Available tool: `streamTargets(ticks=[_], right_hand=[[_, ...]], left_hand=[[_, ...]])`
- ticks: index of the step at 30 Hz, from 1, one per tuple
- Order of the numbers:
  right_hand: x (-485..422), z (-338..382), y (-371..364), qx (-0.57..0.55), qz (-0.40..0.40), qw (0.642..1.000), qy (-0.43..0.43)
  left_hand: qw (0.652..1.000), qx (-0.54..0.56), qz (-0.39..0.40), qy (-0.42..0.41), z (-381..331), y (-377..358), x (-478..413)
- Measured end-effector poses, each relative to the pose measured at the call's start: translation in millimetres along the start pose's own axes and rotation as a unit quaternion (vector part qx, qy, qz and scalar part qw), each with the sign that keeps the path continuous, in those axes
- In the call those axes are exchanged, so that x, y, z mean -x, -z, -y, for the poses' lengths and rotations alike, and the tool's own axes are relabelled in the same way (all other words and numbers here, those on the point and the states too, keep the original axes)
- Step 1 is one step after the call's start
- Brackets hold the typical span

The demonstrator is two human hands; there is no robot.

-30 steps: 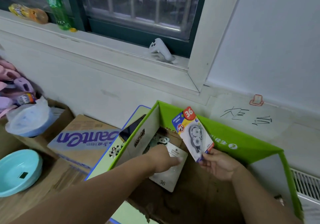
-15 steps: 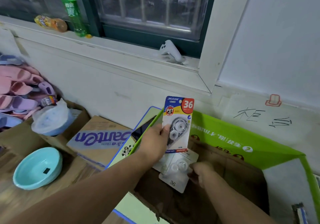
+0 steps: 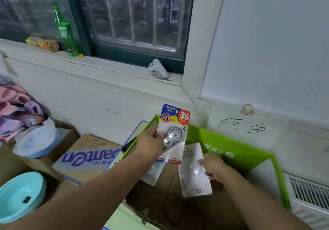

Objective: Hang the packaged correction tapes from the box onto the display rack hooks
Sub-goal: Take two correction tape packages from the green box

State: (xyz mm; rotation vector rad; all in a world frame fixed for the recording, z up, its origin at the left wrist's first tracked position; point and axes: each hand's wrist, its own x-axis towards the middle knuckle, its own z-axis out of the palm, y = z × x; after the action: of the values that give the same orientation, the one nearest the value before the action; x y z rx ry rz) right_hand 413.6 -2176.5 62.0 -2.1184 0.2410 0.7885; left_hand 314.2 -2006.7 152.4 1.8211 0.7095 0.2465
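gripping one pack (image 3: 175, 122) upright by its side in the left hand (image 3: 149, 144), print outward and top end free, probably to slip it onto a hook later, though no rack in view. pinching a second pack (image 3: 194, 176) by its edge in the right hand (image 3: 214, 167), plain back outward, just over the open green box (image 3: 231, 146), likely to carry both off together. reads "jinuo", "super value pet" and a red "36" on the first, "36" again at the foot of the second, upside-down purple "panten" on the carton (image 3: 89, 156) to the left, and black handwritten characters on the wall (image 3: 240, 125) behind.
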Motion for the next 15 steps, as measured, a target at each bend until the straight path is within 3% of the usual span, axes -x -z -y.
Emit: streamTargets(ticks=[6, 10, 15], right_hand=[[41, 8, 76, -0.099, -0.122, 0.986, 0.054], [94, -4, 108, -0.183, -0.225, 0.954, 0.082], [166, -47, 109, -0.209, -0.378, 0.899, 0.066]], left_hand=[[0.996, 0.053, 0.074, -0.008, -33, -35, 19], [0.985, 0.052, 0.157, -0.049, -50, -49, 31], [0.964, 0.076, 0.242, -0.082, -56, -47, 55]])
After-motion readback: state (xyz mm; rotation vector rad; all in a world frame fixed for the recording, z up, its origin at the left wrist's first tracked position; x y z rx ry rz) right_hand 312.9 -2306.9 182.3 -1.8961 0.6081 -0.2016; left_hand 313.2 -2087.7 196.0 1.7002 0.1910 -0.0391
